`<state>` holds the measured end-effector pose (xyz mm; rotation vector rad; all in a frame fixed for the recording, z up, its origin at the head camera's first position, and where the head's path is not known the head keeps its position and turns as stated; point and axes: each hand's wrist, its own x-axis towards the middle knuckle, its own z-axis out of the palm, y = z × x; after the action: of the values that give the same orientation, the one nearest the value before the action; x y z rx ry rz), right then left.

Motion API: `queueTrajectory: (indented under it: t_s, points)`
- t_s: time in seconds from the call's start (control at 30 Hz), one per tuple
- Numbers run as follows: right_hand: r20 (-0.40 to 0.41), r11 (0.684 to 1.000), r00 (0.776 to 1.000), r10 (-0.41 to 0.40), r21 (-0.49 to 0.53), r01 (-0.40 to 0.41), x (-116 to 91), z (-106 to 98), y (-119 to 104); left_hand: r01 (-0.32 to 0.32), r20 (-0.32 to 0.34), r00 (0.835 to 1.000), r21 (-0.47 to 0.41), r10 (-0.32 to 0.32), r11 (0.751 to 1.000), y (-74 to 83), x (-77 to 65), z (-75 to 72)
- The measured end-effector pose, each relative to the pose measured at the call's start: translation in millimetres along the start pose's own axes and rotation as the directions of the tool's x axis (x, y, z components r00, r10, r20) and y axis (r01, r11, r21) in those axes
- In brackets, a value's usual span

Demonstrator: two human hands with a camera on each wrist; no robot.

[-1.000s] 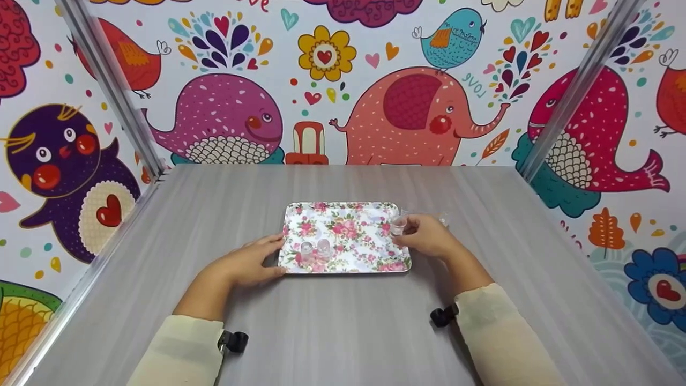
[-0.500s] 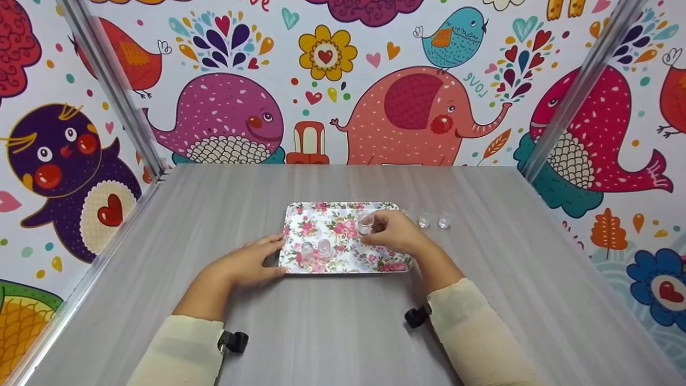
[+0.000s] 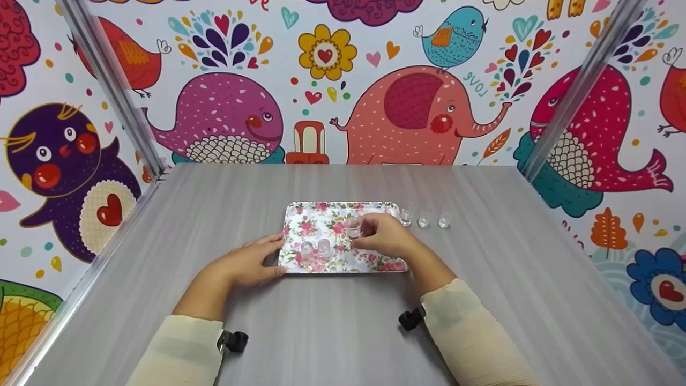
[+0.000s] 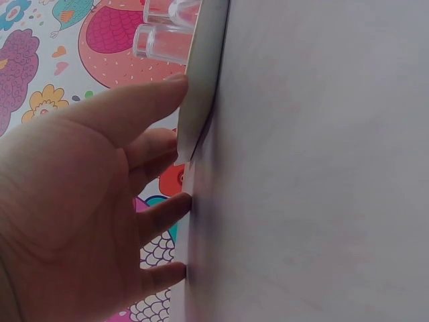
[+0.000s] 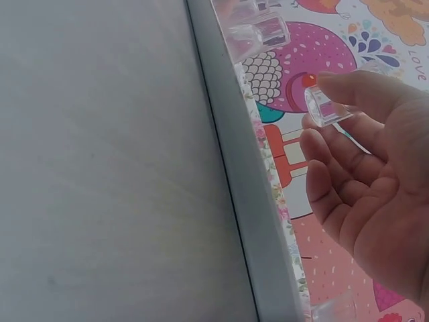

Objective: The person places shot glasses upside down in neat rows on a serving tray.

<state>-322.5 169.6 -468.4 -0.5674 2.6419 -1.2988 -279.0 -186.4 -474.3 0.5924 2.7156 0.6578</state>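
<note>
A flower-patterned tray [image 3: 370,257] lies on the table. Two small clear shot glasses [image 3: 323,247] stand on its left part and appear upside down. My right hand [image 3: 387,234] pinches another clear shot glass [image 3: 353,228] between thumb and fingers, above the tray's right half. In the right wrist view, that shot glass [image 5: 325,107] sits at the thumb tip. My left hand [image 3: 252,261] touches the tray's left edge, thumb at the near corner. The left wrist view has its fingers [image 4: 164,216] spread, two lower ones reaching the tabletop beside the tray.
Three more clear shot glasses [image 3: 424,219] stand in a row on the table [image 3: 321,327], just right of the tray's far corner. A wall [image 3: 300,96] printed with cartoon animals rises behind the table, with metal posts [image 3: 581,91] at its corners.
My right hand has carried the shot glass leftward from the tray's right edge to over the tray, uncovering the row of glasses on the table. The left hand has stayed put.
</note>
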Motion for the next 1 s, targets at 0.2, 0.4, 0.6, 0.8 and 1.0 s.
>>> queueTrajectory:
  t_s: [0.2, 0.4, 0.6, 0.8, 1.0]
  points:
    - [-0.007, 1.000, 1.000, -0.019, 0.013, 0.019, -0.6, 1.0, -0.2, 0.010, 0.007, 1.000, 0.002, -0.010, 1.000, -0.4, 0.3, 0.3]
    - [-0.027, 1.000, 0.999, -0.018, 0.020, 0.018, -2.8, 0.7, -2.2, 0.015, 0.006, 1.000, -0.005, -0.015, 1.000, 1.0, 0.6, 0.3]
    - [-0.058, 0.999, 0.998, 0.004, 0.042, -0.001, -3.7, 1.3, -2.7, 0.016, 0.006, 1.000, -0.006, -0.016, 1.000, 1.8, 0.0, -0.6]
    - [-0.099, 0.999, 0.995, 0.009, 0.041, -0.005, -3.2, 1.1, -1.2, 0.010, 0.015, 1.000, -0.006, -0.010, 1.000, 1.0, 0.3, -0.7]
    - [-0.097, 0.999, 0.995, 0.008, 0.053, -0.003, -2.1, 0.9, -2.0, -0.001, 0.015, 1.000, -0.009, 0.001, 1.000, 0.2, 0.0, -1.2]
